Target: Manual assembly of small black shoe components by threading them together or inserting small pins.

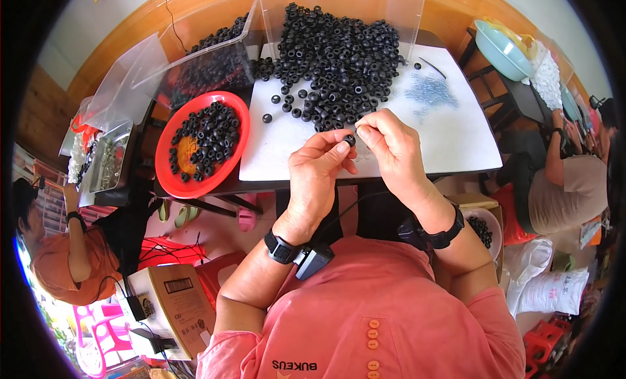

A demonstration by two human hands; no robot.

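Nearest the body, both hands meet just in front of the near edge of the white bench. The left hand has its thumb and forefinger closed on a small black rubber ring, and the fingertips of the right hand are pinched together right against the same ring from the other side; whether the right hand also holds something thin there is too small to tell. The ring looks very light, a little springy and matte rather than slippery, so it should take a firm squeeze without harm; its smallness is the difficulty, and the best hold seems to be across its outer rim, leaving the centre hole free. Just beyond the hands a large heap of black rings covers the middle of the bench, with loose ones scattered at its near edge. To the right of the heap lies a small pile of pale blue-grey pieces. Left of the bench sits a red plate holding more rings, and behind that a clear plastic box with still more.
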